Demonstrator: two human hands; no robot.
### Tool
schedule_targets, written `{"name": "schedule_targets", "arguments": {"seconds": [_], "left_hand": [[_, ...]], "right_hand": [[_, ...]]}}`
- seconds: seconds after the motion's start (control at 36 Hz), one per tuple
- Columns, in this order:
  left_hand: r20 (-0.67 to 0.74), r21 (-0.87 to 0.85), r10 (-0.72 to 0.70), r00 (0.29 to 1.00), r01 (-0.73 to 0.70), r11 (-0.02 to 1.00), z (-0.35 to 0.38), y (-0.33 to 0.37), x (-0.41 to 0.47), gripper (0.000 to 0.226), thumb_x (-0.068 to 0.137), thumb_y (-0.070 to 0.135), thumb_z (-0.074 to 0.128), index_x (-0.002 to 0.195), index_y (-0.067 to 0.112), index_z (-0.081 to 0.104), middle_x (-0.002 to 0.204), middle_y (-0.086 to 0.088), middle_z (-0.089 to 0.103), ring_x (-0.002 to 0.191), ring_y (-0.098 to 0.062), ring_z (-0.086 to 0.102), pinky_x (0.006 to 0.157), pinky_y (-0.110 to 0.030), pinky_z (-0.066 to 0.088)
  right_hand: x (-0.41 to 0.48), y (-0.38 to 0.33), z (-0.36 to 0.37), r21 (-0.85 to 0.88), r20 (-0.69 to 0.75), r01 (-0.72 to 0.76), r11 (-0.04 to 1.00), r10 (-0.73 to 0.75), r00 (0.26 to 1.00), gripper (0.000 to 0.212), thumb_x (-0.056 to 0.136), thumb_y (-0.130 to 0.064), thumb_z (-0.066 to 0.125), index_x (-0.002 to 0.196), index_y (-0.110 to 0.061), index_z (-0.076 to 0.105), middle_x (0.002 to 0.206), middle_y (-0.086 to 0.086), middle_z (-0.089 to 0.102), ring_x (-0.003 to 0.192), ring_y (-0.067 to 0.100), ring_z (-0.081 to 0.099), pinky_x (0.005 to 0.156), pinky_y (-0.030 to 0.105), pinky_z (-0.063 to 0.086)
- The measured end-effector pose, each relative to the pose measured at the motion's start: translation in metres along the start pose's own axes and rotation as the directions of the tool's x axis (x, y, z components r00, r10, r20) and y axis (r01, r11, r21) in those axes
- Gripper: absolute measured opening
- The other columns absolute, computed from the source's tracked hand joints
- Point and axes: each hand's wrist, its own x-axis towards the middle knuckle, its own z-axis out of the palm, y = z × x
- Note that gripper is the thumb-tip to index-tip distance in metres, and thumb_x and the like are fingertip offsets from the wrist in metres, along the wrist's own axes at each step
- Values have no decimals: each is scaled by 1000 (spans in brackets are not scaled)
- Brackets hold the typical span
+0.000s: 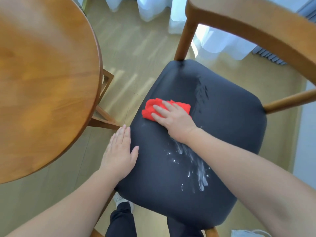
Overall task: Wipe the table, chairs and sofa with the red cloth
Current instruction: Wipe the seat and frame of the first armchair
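A wooden chair with a dark padded seat [222,134] stands in front of me. My right hand [172,118] presses flat on the bunched red cloth [150,108] near the seat's left front edge, fingers straight. White powdery streaks [196,165] mark the seat near my right forearm, and a fainter smear lies further back. With straight fingers, my left hand [119,151] rests flat on the seat's left edge. The round wooden table [42,79] fills the left of the view.
The chair's curved wooden backrest [256,19] arcs over the top right. Table legs [104,115] stand between table and chair. White curtains [213,40] hang at the far side above the pale wooden floor. My legs and a shoe [119,200] show below the seat.
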Motion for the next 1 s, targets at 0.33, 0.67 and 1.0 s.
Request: {"name": "schedule_targets", "arguments": {"seconds": [0.33,0.67,1.0], "left_hand": [[-16,-7,29,999,-29,1000,-2,20,13,65,99,38,37,152,15,8,160,1,8,146,-12,4,116,-26,3],[-66,6,131,989,-130,991,4,46,19,65,97,30,45,151,8,15,158,-4,14,145,-15,9,116,-25,3],[-45,14,159,986,-158,987,0,57,5,65,98,36,40,152,13,11,159,0,9,146,-12,5,114,-22,1]], "right_hand": [[-42,73,15,-93,-112,151,984,-161,981,44,85,-7,34,109,-13,71,126,9,64,108,43,61,84,52,53],[-39,159,-1,162,-160,-547,822,568,807,57,81,-1,47,135,-18,55,147,9,45,128,39,44,102,46,40],[-57,113,9,289,-178,-478,829,538,824,56,69,5,48,121,-7,65,134,19,56,117,51,52,103,54,38]]}}
